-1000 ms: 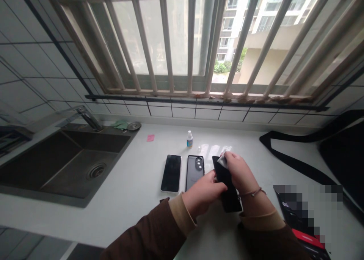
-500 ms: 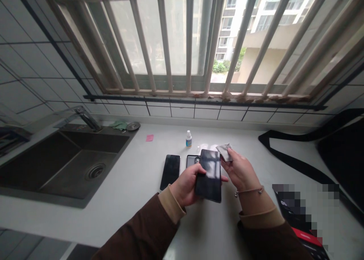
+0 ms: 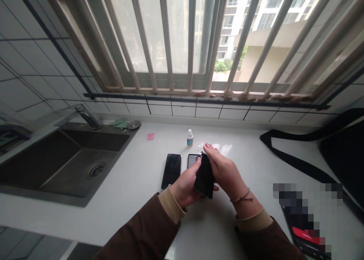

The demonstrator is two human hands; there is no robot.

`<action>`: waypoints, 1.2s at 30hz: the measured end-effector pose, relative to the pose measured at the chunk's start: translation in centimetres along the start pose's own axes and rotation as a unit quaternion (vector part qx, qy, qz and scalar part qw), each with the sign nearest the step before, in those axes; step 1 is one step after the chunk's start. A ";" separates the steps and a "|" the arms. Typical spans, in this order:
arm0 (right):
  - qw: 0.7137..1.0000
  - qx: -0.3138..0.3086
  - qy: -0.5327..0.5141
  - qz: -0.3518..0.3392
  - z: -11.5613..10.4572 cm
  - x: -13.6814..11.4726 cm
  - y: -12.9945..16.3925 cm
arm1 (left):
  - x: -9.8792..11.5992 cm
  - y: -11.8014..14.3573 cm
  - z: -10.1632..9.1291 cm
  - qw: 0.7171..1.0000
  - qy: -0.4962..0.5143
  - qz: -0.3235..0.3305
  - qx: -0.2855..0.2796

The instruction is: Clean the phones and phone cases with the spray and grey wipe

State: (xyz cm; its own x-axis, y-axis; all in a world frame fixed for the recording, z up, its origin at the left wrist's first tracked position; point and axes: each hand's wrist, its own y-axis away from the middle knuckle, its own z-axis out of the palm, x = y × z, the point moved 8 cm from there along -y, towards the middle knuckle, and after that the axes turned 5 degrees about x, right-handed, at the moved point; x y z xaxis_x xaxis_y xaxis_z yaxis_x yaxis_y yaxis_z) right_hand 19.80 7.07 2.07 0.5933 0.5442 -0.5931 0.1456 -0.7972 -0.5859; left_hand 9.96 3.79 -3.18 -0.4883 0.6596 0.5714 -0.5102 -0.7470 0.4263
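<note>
My left hand (image 3: 184, 186) grips a black phone (image 3: 204, 178) by its lower edge, tilted up over the white counter (image 3: 136, 199). My right hand (image 3: 224, 170) lies flat across the phone's screen, fingers stretched toward its top. A sliver of a white wipe (image 3: 202, 153) shows at the fingertips; the rest is hidden under the hand. A second black phone (image 3: 171, 166) lies face up on the counter just left of my hands. Beside it lies a dark phone case (image 3: 192, 159), partly covered by the held phone.
A small white dropper bottle (image 3: 190, 138) and a pink note (image 3: 150, 136) sit behind the phones. A dark sink (image 3: 71, 161) with a faucet (image 3: 87, 116) fills the left. A black bag strap (image 3: 292, 159) lies at right, a red-and-black box (image 3: 305, 235) at the lower right.
My left hand lifted the black phone off the counter and turned it up. My right hand, which held the wipe above the phone, has come down flat onto its screen.
</note>
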 end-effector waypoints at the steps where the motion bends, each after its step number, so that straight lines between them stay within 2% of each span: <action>1: 1.000 -0.009 0.002 -0.015 0.3 -0.3 0.1 | 0.2 0.0 0.0 1.000 0.003 0.006 0.001; 5: 0.996 -0.054 -0.003 -0.067 1.0 -1.6 0.3 | 1.2 -0.3 0.4 0.996 0.072 0.048 -0.024; 7: 0.993 -0.076 -0.017 -0.089 1.4 -2.3 0.5 | 1.8 -0.5 0.1 0.990 0.122 0.073 -0.016; 12: 0.983 -0.121 -0.047 -0.133 2.2 -4.1 1.2 | 2.6 -1.0 -1.4 0.974 0.197 0.099 0.046; 18: 0.971 -0.150 -0.093 -0.158 1.8 -7.2 1.7 | 3.9 -0.4 -2.9 0.969 0.182 0.103 0.131; 22: 0.964 -0.166 -0.118 -0.171 1.5 -8.6 2.1 | 4.7 0.2 -3.2 0.961 0.190 0.120 0.161; 25: 0.968 -0.154 -0.080 -0.183 1.7 -8.5 2.1 | 4.6 0.2 -2.9 0.967 0.181 0.110 0.142; 28: 0.972 -0.140 -0.007 -0.190 2.1 -8.0 2.0 | 4.2 -0.1 -2.1 0.974 0.182 0.105 0.081; 32: 0.975 -0.129 0.078 -0.162 2.4 -6.8 1.7 | 3.5 -0.1 -0.7 0.980 0.171 0.102 0.006; 36: 0.977 -0.107 0.134 -0.124 2.2 -5.7 1.4 | 3.1 0.2 0.0 0.985 0.110 0.130 -0.001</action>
State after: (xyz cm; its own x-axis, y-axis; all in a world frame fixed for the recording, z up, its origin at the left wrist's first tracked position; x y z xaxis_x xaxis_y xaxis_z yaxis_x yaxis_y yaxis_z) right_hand 14.86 3.41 3.38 0.7001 0.6628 -0.2655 0.4563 -0.7013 -0.5476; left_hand 8.36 5.72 -1.30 -0.7442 0.4481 0.4953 -0.3491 -0.8932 0.2836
